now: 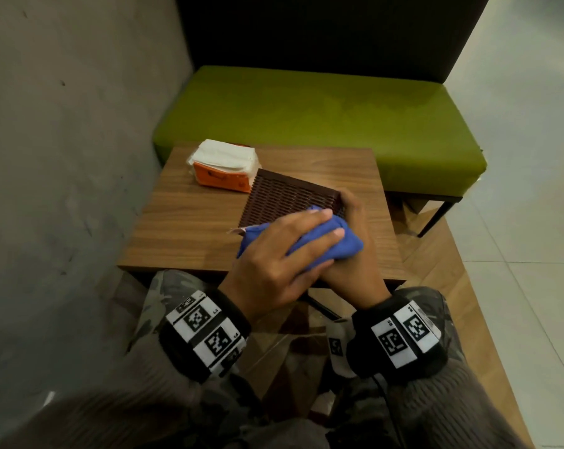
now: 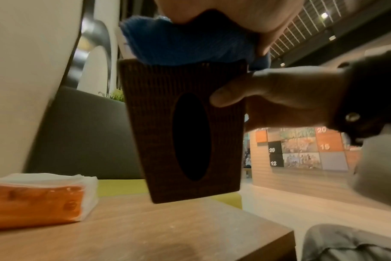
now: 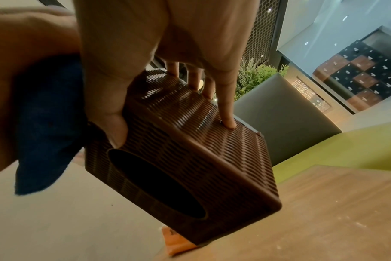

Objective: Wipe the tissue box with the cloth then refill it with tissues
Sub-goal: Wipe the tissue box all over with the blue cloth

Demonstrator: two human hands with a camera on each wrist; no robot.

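My right hand [image 1: 351,207] grips the brown woven tissue box [image 1: 290,199] and holds it tilted over the wooden table [image 1: 183,228]. In the right wrist view its thumb lies beside the oval opening of the box [image 3: 190,159] and its fingers [image 3: 228,116] lie along one side. My left hand [image 1: 283,254] holds the bunched blue cloth [image 1: 342,246] against the box's near edge. In the left wrist view the cloth [image 2: 190,46] sits on the upper edge of the box [image 2: 185,134]. An orange pack of white tissues [image 1: 224,166] lies at the table's far left.
A green bench seat [image 1: 306,118] with a dark backrest stands just beyond the table. A grey wall [image 1: 63,140] runs along the left. My knees sit under the table's near edge. Pale tiled floor [image 1: 517,189] lies to the right.
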